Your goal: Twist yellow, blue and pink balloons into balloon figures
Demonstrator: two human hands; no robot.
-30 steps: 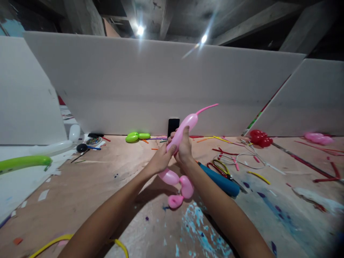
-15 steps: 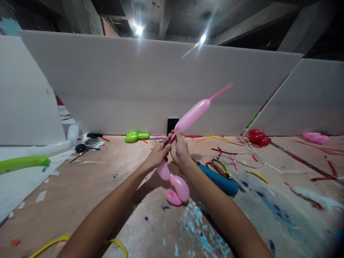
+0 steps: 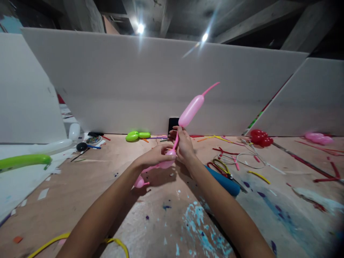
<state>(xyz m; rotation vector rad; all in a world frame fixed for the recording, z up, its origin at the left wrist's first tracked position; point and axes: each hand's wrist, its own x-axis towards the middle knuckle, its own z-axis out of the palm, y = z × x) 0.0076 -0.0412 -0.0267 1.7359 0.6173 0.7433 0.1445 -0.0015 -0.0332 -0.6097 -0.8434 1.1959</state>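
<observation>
A pink modelling balloon (image 3: pixel 191 110) is held between my hands above the table. Its long inflated section slants up and right, ending in a thin uninflated tip. My right hand (image 3: pixel 185 145) pinches it at the base of that section. Below, a narrow twisted neck runs down to my left hand (image 3: pixel 158 156), whose fingers close round the balloon at a small bubble. More pink bubbles hang under my left wrist, partly hidden by it. Beside my right forearm lies a blue balloon pump (image 3: pixel 223 182), partly covered by the arm.
Scissors (image 3: pixel 224 170) and a coiled white cable (image 3: pixel 242 159) lie right of my arm. Green (image 3: pixel 137 135) and red (image 3: pixel 260 138) balloon pieces sit along the white board (image 3: pixel 161 79) at the back. A black phone (image 3: pixel 172 125) leans there. A long green balloon (image 3: pixel 25 162) lies left.
My hands have moved slightly apart, stretching the narrow neck between them. The inflated section points more steeply upward, and the lower bubbles have swung left beneath my left wrist.
</observation>
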